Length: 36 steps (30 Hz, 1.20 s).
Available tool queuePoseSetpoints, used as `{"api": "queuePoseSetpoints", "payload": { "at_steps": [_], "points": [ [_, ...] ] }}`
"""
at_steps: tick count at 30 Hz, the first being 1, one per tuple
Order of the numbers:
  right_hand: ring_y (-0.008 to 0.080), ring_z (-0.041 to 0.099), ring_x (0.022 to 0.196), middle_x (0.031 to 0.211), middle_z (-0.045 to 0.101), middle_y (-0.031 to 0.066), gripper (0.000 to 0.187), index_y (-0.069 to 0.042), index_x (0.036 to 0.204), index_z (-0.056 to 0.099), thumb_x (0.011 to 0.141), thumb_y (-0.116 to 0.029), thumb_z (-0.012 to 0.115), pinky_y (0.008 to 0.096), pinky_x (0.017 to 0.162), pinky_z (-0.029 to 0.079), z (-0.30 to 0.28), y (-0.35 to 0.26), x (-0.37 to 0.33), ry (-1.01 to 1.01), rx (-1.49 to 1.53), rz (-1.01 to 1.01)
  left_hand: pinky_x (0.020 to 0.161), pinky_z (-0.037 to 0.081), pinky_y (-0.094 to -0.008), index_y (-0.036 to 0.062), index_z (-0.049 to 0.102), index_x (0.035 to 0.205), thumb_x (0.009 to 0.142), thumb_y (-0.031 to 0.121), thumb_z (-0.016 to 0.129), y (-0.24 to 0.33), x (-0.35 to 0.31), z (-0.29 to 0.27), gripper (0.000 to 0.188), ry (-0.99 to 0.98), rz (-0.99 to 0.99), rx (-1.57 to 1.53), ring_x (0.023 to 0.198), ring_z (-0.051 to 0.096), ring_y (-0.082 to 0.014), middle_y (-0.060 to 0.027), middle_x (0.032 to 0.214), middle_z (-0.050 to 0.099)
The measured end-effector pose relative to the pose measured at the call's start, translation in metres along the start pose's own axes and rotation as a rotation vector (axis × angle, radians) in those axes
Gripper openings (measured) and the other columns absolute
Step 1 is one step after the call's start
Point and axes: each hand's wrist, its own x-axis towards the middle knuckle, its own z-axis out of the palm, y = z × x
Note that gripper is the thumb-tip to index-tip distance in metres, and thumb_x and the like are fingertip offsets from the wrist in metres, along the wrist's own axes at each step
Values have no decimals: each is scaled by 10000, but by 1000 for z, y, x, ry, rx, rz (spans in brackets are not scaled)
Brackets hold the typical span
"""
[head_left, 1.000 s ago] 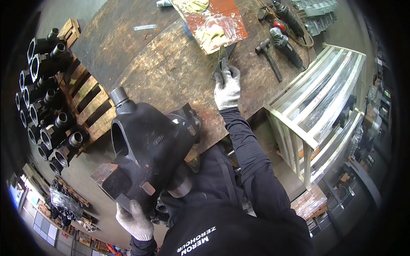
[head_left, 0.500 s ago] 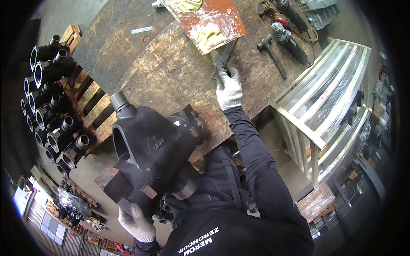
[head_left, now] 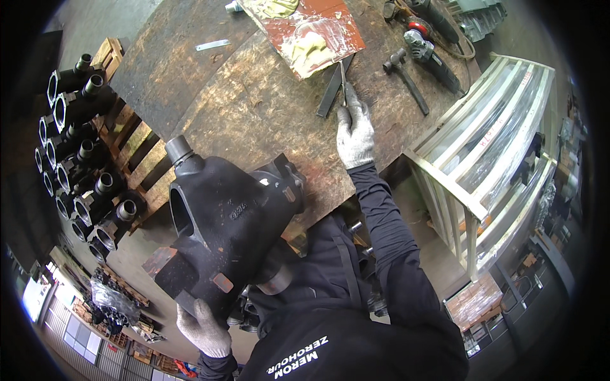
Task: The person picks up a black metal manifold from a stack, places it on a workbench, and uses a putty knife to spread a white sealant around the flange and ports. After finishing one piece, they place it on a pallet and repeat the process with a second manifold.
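A large black metal casting (head_left: 232,222), with a round opening and a bare metal neck, leans over the near left edge of the worktable (head_left: 254,108). My left hand (head_left: 204,328), in a pale knitted glove, is closed on the casting's lower end; some fingers are hidden behind it. My right hand (head_left: 354,134), gloved alike, grips a putty knife (head_left: 344,81) whose thin blade points away, seen nearly edge-on. The blade tip is at the near right corner of a red-brown board (head_left: 348,32) smeared with yellowish putty (head_left: 306,54). A dark flat bar (head_left: 332,94) lies beside the knife.
A hammer (head_left: 406,82) and an angle grinder (head_left: 432,60) lie at the table's far right, near a cable. A small metal strip (head_left: 212,45) rests at the far left. Several similar castings (head_left: 82,152) stand on a pallet to the left; a wooden crate (head_left: 480,165) stands right.
My right hand has moved right and slightly nearer with the putty knife, whose blade has turned edge-on. More of the dark bar shows. My left hand and the casting have hardly moved.
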Motion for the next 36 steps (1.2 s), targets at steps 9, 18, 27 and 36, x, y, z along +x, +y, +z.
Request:
{"api": "queuePoseSetpoints", "payload": {
  "at_steps": [9,18,27,36],
  "points": [
    [98,622,740,1019,552,61,480,-145,1557,502,1081,-114,559,265,621,575,14,-35,-16,-154,540,503,949,555,-388,-88,522,1371,1008,339,697,-2,-3,0,587,35,-18,-1,1086,677,-260,-184,1221,668],
    [68,563,706,1013,531,9,484,-163,1557,512,1079,-106,562,248,608,550,13,-48,-11,-152,594,564,931,532,-353,-77,564,1349,1061,259,596,1,-2,1,444,36,40,132,1035,656,-214,-163,1194,666],
    [36,501,695,980,523,-25,481,-127,1535,539,1061,-56,571,231,589,468,9,-50,-18,-238,508,482,940,530,-348,-68,580,1329,1055,248,609,1,-1,2,420,-1,46,61,1028,663,-204,-145,1176,688],
    [47,521,736,1042,594,-4,457,-76,1508,558,1052,-68,578,236,657,484,16,-54,-26,-288,592,548,942,539,-359,-66,578,1340,1048,222,618,7,-4,5,412,-11,17,34,1033,674,-217,-149,1196,690]
  ]
}}
